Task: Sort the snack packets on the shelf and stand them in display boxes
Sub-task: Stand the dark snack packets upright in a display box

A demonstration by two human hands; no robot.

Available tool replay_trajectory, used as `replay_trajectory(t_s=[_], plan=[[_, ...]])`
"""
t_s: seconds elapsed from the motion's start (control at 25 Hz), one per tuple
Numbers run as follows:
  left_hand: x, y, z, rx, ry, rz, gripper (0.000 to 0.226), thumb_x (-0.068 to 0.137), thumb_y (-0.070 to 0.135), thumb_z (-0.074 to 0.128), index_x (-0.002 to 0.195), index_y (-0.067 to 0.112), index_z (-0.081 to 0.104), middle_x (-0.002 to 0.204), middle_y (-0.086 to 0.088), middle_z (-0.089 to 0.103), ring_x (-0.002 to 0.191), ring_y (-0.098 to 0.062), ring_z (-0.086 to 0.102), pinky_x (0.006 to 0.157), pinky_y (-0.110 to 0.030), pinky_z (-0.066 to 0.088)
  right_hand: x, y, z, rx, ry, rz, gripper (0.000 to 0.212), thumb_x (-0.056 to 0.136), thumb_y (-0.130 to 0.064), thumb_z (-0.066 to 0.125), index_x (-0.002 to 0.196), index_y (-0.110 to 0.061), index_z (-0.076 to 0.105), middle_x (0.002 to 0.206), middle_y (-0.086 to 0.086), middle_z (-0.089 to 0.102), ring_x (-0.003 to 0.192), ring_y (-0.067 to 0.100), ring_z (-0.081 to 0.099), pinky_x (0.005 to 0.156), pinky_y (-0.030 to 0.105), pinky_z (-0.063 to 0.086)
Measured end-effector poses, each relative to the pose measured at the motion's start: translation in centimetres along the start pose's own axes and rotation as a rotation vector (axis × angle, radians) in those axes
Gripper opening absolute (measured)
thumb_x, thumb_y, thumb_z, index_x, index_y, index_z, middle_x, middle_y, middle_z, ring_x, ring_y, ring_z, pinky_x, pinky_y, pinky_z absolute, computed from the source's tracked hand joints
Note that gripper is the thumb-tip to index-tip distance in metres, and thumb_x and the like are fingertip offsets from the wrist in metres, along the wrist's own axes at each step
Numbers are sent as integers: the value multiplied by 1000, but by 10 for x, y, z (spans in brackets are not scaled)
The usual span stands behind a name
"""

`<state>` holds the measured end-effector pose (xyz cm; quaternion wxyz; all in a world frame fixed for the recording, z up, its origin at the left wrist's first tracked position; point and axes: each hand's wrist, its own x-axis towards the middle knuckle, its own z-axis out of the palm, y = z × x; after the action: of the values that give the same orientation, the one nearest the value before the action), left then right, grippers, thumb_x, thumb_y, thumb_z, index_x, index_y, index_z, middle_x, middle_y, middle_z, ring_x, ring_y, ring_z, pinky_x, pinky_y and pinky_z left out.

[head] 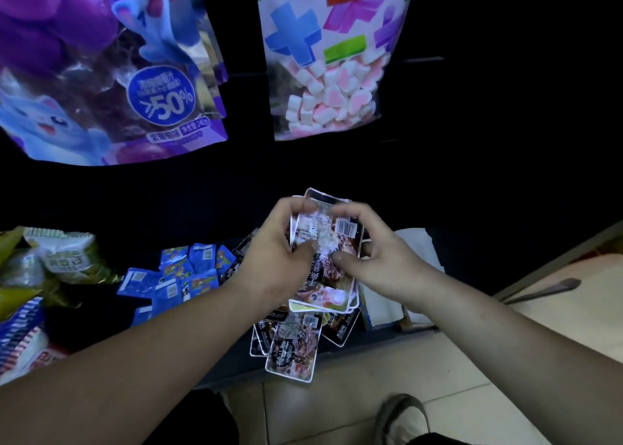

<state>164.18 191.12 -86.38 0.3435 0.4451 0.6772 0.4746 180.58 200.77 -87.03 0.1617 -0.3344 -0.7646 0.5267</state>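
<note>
Head view: your left hand (273, 252) and right hand (382, 259) both clasp one stack (328, 289) of perhaps three dark packets.

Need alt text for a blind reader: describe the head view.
The left hand and right hand hold a stack of dark snack packets over a shelf. Blue packets lie to its left, loose dark packets at the shelf edge; a purple bag and a marshmallow bag hang above.

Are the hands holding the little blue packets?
No, the left hand and right hand both grip a stack of dark packets, while the blue packets lie loose to their left.
</note>
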Motion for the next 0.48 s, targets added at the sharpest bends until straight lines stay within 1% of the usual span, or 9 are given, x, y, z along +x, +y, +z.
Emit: replay_trajectory(t_s=[0.04,0.08,0.12,0.16,0.2,0.28,0.4,0.44,0.48], plan=[[-3,-1,6,6,-14,-7,36,100,6,57,118,37,53,74,-15,58,39,-13,28,41,-29,31,-2,5,-4,-19,-1,12,56,96,-17,70,130,-56,49,151,-18,39,124,21,58,95,35,55],[-4,-3,13,12,-29,-9,28,101,8,56,112,33,56,59,-13,47,38,-16,22,40,-26,27,-4,9,-9,-7,-5,35,52,94,-19,73,126,-55,54,148,-16,43,118,22,62,96,41,56],[-3,-7,19,18,-41,-6,23,102,9,55,110,30,58,48,-2,38,37,-15,20,39,-23,25,-5,14,-14,20,-4,70,50,93,-19,75,124,-54,57,146,-15,46,109,20,67,95,44,57],[-1,-10,28,23,-49,-9,20,102,11,56,110,28,60,42,6,32,36,-14,19,38,-21,24,-7,20,-21,46,5,107,50,91,-20,77,124,-52,60,144,-14,50,98,17,71,92,44,59],[2,-12,36,25,-47,-24,19,102,12,57,111,28,62,40,8,30,34,-12,19,37,-20,24,-10,27,-28,65,16,138,50,90,-19,79,125,-50,61,140,-11,54,89,15,73,88,41,61],[10,-16,56,15,-66,-65,18,100,14,60,112,27,63,38,9,30,33,-10,21,38,-19,25,-16,44,-43,62,39,172,53,90,-17,79,127,-50,61,134,-8,59,82,15,75,83,40,62],[31,-18,90,26,-143,-103,16,99,13,62,111,24,61,40,9,39,32,-7,24,37,-19,24,-16,70,-65,-94,78,150,61,93,-16,75,126,-62,52,137,-4,55,93,23,73,79,43,63],[44,-18,102,43,-143,-87,14,98,13,63,109,22,61,48,10,46,34,-5,30,36,-19,28,-11,79,-74,-143,117,144,64,93,-14,74,125,-64,49,138,-3,53,93,25,72,73,39,63],[58,-16,115,48,-133,-77,13,97,13,65,106,21,62,63,8,55,42,-5,40,40,-16,33,-4,88,-84,-211,159,138,65,93,-13,73,124,-63,46,140,-1,50,93,24,69,66,32,61]])
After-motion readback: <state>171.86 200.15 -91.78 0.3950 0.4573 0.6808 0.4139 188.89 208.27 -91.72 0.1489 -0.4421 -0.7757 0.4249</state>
